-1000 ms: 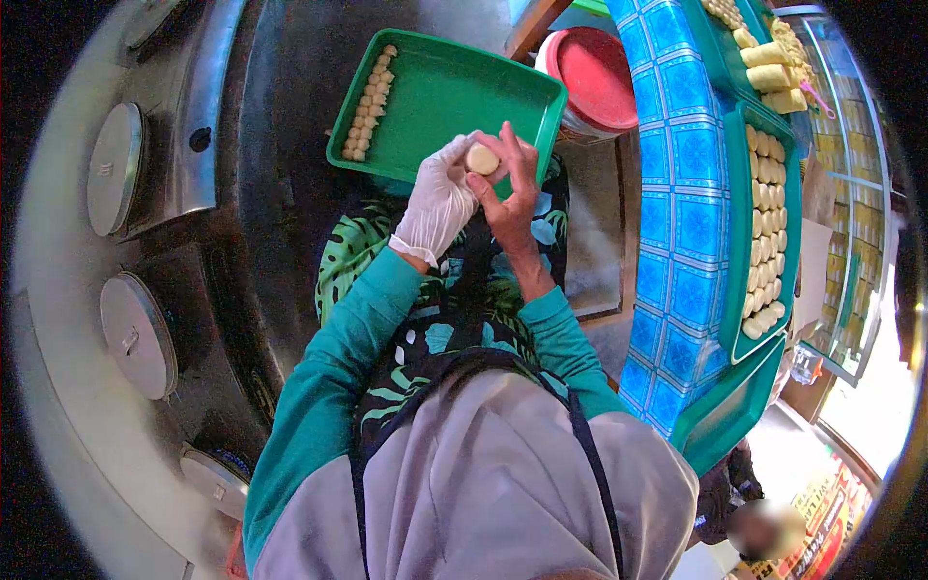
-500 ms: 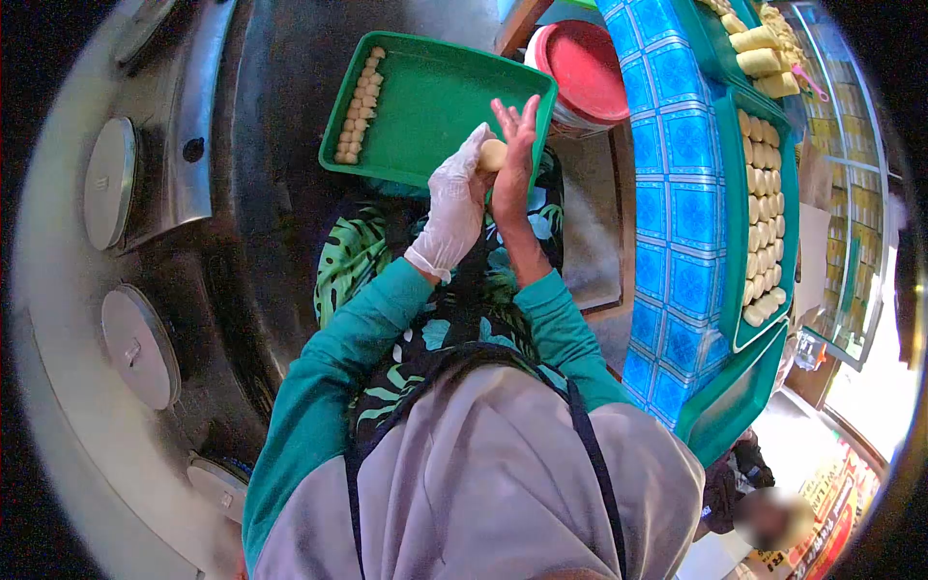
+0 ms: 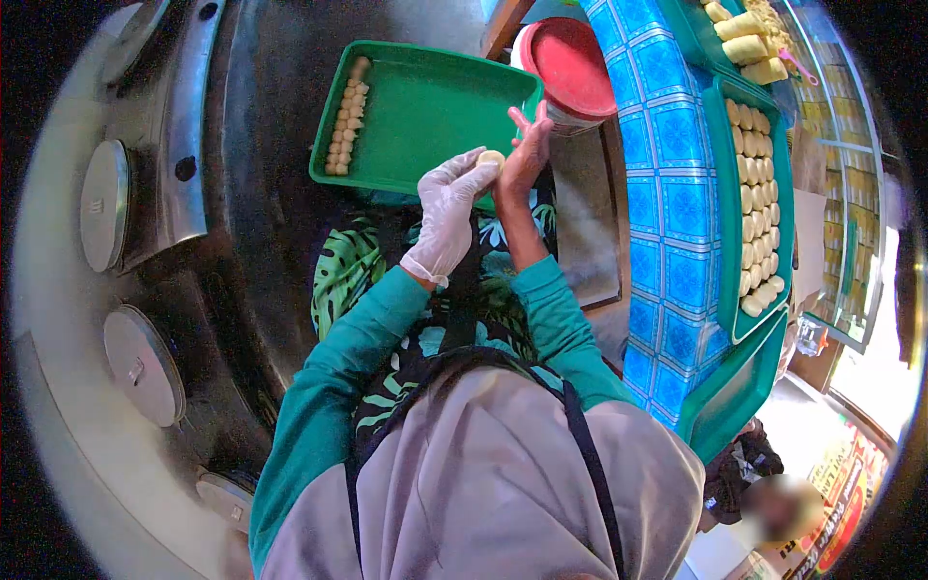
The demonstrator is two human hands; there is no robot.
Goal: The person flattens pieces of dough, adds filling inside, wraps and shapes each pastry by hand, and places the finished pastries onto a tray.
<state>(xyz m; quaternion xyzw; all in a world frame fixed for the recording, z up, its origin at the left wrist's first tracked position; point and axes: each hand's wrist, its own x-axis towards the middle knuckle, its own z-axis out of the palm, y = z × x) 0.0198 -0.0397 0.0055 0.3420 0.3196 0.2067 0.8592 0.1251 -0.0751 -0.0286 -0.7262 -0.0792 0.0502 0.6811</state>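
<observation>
One pale, round dough piece (image 3: pixel 490 159) sits between the hands, near the green rectangular plastic tray (image 3: pixel 445 116). White-gloved left hand (image 3: pixel 449 208): fingers pinching the piece. Bare right hand (image 3: pixel 523 166): fingers spread, palm side against it. The tray contains two rows of small dough balls (image 3: pixel 345 126), too indistinct to count. Beside it: one red-lidded white bucket (image 3: pixel 574 68).

At 1 o'clock in my remote view stands a white bucket (image 3: pixel 572 70) with a red lid. At 2 o'clock I see a blue, square-patterned tablecloth (image 3: pixel 677 227) and, farther out, a thin pink handle (image 3: pixel 798 68). A glass-paned cabinet (image 3: pixel 855 208) is between 2 and 3. At 4, a person (image 3: pixel 739 474) in dark clothing is beside a lettered banner (image 3: pixel 846 503). Round grey lids (image 3: pixel 104 206) line 8 to 10.
</observation>
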